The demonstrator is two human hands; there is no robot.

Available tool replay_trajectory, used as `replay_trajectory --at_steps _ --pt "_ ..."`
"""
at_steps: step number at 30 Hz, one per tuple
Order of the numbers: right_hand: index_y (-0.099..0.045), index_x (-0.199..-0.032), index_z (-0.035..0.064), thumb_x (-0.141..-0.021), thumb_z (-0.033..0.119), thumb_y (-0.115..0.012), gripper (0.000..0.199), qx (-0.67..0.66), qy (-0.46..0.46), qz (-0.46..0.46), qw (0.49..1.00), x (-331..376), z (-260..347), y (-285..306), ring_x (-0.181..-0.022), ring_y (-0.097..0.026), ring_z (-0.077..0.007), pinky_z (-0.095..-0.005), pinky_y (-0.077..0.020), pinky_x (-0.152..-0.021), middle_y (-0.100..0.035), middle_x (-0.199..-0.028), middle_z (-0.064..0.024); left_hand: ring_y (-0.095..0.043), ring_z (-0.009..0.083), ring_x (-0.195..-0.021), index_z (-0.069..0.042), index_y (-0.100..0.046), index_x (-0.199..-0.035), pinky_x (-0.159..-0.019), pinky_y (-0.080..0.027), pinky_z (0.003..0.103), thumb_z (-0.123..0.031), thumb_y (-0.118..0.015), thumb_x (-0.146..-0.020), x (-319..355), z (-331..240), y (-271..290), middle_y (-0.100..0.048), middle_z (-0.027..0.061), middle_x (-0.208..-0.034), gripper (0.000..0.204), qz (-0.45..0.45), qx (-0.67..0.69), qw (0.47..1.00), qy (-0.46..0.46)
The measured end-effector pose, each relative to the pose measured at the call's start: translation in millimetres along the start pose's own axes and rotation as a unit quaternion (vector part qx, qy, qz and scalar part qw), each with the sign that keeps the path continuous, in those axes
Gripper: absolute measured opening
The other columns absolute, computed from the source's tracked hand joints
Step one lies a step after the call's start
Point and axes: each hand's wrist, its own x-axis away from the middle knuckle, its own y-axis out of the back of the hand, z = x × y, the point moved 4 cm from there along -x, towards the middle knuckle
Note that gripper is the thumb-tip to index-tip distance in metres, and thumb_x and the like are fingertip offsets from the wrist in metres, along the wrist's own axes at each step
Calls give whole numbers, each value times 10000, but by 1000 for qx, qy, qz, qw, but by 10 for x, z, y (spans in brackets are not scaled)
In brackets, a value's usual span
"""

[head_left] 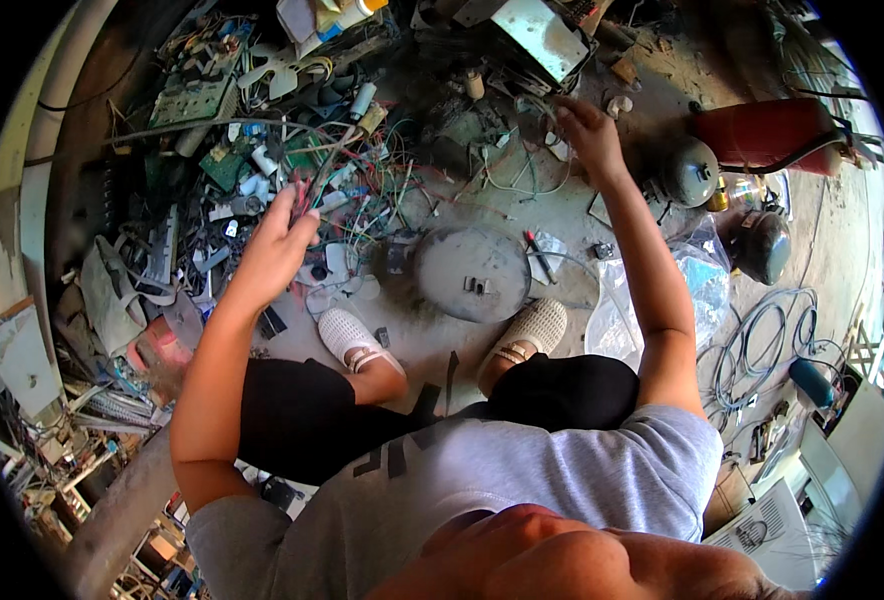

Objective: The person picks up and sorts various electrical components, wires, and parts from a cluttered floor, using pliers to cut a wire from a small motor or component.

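At the left, my left hand (284, 232) is closed, thumb against fingers, around a bundle of thin wires (334, 160) that runs up over the scrap heap. My right hand (590, 132) reaches farther out on the right with bent fingers closed. A pale loop of wire (534, 108) shows at its fingertips; their exact hold on it is small and partly hidden. Between my hands lies a tangle of coloured wires (402, 165). Nearer to my feet is a round, dusty disc (472, 272) with small dark pieces on top.
Circuit boards (190, 105) and mixed electronic scrap fill the left side. A metal box (540, 40) stands at the far side. To the right are a red cylinder (767, 135), a grey rounded tank (689, 170), a clear plastic bag (700, 275) and a coiled hose (762, 345). A red-handled tool (534, 248) lies beside the disc.
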Motion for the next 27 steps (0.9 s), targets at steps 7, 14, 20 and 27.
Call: replay_trajectory --at_steps 7,14,20,27 --pt "-585 -1186 36 -938 161 -530 283 -308 -210 51 926 105 155 -133 -580 -346 -32 -183 -307 -527 -445 -688 88 -593 215 -840 5 -528 -1118 -775 -443 343 -199 -536 -895 -248 -166 -60 -622 145 -929 302 -2 -127 989 -80" --pt "-575 -1179 47 -952 139 -496 258 -348 -242 80 902 170 87 -125 -612 -365 -33 -178 -331 -539 -464 -732 77 -611 263 -912 32 -518 -1175 -828 -446 328 -206 -594 -868 -509 -52 -144 -637 170 -992 396 18 -269 961 -58" --pt "-546 -1196 55 -951 113 -476 261 -420 -286 91 856 290 27 -284 -621 -368 -39 -170 -327 -537 -482 -781 73 -590 313 -1059 14 -537 -1203 -903 -445 360 -203 -651 -821 -702 123 -321 -624 203 -1095 453 65 -415 907 -33" --pt "-549 -1160 43 -944 77 -475 231 -457 -275 185 826 348 450 -744 -636 -406 -21 -158 -345 -544 -540 -832 66 -559 155 -1074 -7 -548 -1203 -916 -419 278 -266 -579 -911 -686 -247 -615 -606 90 -1149 391 119 -29 990 -67"
